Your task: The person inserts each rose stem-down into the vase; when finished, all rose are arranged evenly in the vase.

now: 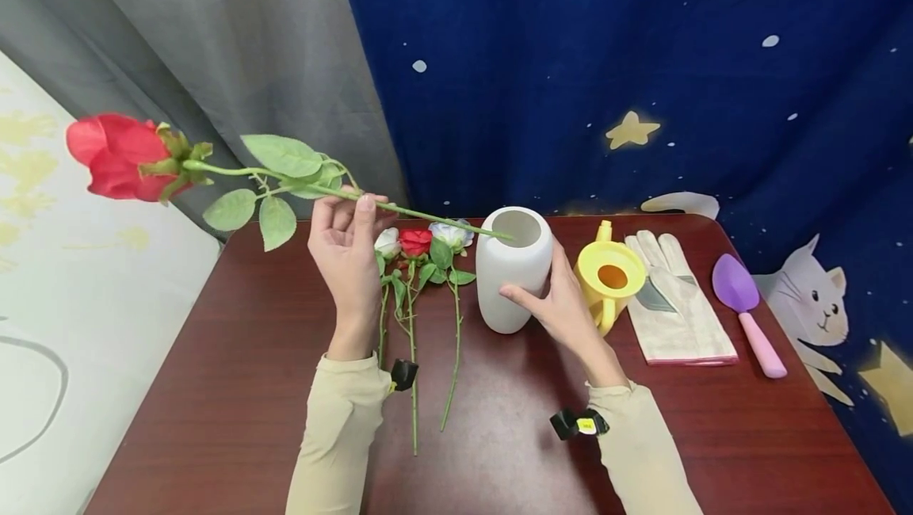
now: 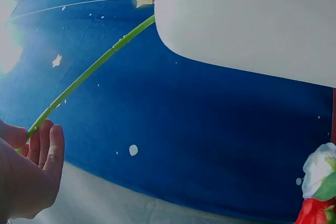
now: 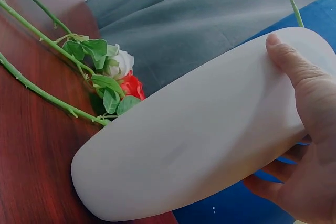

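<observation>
Between thumb and fingers my left hand (image 1: 349, 261) pinches the stem of a red artificial rose (image 1: 128, 158). Its bloom points out to the left, and the stem's lower end reaches into the mouth of a white vase (image 1: 502, 285). In the left wrist view the green stem (image 2: 94, 66) runs from the fingers up to the vase's rim. My right hand (image 1: 559, 305) grips the vase round its right side, thumb across the front, as the right wrist view of the hand (image 3: 315, 108) also shows. The vase stands on the table, mouth up.
Left of the vase lie a white rose (image 1: 387, 242), a red rose (image 1: 415, 242) and a pale bluish flower (image 1: 451, 235), stems toward me. To the right are a yellow watering can (image 1: 610, 271), work gloves (image 1: 681, 301) and a purple trowel (image 1: 736, 285) with pink handle on the brown table (image 1: 250, 404).
</observation>
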Demonstrator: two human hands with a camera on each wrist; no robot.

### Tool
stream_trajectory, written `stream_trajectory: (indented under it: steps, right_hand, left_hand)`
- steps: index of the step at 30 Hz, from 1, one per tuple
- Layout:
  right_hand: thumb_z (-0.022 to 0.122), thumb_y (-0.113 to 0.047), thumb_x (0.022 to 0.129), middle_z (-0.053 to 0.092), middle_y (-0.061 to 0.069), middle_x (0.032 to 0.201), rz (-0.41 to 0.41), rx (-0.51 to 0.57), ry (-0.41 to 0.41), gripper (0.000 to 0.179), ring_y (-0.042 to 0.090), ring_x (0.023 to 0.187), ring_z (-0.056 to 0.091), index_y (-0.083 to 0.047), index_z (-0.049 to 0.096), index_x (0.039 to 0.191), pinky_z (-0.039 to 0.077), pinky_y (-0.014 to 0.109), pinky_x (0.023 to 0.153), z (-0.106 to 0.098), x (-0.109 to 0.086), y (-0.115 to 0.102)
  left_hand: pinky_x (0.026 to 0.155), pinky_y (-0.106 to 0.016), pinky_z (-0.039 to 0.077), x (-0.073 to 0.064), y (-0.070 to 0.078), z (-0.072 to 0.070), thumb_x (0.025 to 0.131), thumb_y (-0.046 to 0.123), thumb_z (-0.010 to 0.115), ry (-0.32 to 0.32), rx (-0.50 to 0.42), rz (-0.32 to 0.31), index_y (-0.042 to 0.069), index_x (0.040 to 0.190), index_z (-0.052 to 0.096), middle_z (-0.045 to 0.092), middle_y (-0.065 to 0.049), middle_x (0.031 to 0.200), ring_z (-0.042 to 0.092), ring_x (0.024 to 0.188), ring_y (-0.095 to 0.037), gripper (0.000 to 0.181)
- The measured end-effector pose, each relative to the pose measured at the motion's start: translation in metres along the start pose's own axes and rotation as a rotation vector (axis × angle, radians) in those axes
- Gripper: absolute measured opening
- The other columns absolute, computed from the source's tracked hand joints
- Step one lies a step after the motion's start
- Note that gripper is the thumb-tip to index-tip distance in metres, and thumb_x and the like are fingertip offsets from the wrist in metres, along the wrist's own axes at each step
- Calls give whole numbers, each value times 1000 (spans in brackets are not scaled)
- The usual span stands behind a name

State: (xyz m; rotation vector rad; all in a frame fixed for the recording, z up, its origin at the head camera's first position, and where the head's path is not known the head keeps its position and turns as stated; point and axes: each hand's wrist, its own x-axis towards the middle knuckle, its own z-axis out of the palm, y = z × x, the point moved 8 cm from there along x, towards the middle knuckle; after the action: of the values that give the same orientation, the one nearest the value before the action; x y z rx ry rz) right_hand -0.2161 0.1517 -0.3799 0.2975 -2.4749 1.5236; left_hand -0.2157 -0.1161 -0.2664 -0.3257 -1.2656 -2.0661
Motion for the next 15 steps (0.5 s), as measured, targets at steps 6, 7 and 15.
stream_trajectory:
  steps: [6, 7, 15]
  right_hand:
    - [78, -42, 73, 36, 1, 139, 4, 4, -1, 96, 19, 122, 39, -23, 19, 147, 32, 46, 102, 1, 0, 1]
    - [78, -42, 73, 36, 2, 139, 3, 5, -2, 96, 19, 122, 39, -23, 19, 147, 32, 46, 102, 1, -1, 1]
    - [78, -40, 74, 36, 1, 140, -6, 18, -2, 95, 18, 122, 39, -23, 19, 147, 32, 45, 102, 2, 0, 1]
  left_hand:
    - [70, -40, 54, 3, -1, 21, 91, 0, 57, -108, 47, 43, 2, 98, 54, 62, -16, 84, 63, 79, -27, 8]
    - [71, -40, 54, 3, -3, 24, 91, 0, 57, -123, 48, 43, 2, 98, 54, 62, -15, 84, 63, 80, -27, 8]
    - [73, -39, 53, 1, -19, 40, 91, 1, 57, -221, 109, 6, -1, 99, 54, 62, -17, 86, 63, 78, -27, 9]
